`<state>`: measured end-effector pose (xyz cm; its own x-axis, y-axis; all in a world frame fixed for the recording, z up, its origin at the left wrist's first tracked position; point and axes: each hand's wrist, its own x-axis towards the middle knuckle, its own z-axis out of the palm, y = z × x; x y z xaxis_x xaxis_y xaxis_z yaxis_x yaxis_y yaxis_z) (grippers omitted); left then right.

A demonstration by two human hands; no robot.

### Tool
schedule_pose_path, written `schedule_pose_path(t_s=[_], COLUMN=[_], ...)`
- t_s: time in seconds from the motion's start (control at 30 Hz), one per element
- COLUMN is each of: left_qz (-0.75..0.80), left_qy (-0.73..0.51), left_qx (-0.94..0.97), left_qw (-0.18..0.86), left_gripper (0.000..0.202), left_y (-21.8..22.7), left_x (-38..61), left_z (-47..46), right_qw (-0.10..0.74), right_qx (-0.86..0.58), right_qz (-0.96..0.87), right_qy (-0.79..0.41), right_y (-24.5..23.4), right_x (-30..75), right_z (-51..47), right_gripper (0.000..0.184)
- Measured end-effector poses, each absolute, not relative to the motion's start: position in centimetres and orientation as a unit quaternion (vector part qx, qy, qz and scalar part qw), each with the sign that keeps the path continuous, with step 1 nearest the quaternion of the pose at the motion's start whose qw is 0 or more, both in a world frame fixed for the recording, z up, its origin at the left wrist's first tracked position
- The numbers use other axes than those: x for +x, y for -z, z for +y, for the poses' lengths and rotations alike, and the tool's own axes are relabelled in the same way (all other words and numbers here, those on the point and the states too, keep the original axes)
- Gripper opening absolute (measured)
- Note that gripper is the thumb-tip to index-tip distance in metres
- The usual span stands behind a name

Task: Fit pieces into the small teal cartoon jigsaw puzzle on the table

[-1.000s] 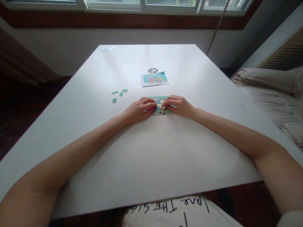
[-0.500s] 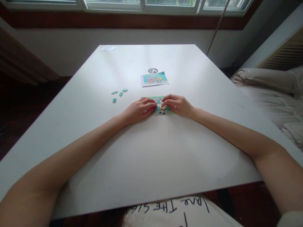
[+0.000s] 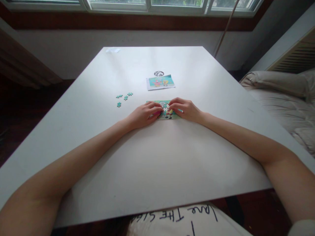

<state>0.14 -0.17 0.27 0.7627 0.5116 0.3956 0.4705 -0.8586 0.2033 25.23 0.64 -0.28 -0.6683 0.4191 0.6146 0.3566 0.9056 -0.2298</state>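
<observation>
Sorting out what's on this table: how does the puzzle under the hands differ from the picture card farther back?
The puzzle lies near, half hidden by the left hand and right hand; the picture card lies farther back, untouched and in full view. The puzzle is made of pieces; the picture card is one sheet with a white margin. Both lie flat on the table and show a teal cartoon scene.
</observation>
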Motion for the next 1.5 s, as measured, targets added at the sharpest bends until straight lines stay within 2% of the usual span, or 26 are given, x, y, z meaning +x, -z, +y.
schedule_pose_path(t_s=[1.5], left_qz=[0.26], left_qy=[-0.22], left_qx=[0.94], left_qw=[0.037], left_gripper=[0.028], left_y=[-0.16], left_x=[0.04], left_z=[-0.09], right_qw=[0.343], right_qx=[-0.215], right_qz=[-0.913], right_qy=[-0.044], right_y=[0.27], right_x=[25.12], right_z=[0.63], right_gripper=[0.02])
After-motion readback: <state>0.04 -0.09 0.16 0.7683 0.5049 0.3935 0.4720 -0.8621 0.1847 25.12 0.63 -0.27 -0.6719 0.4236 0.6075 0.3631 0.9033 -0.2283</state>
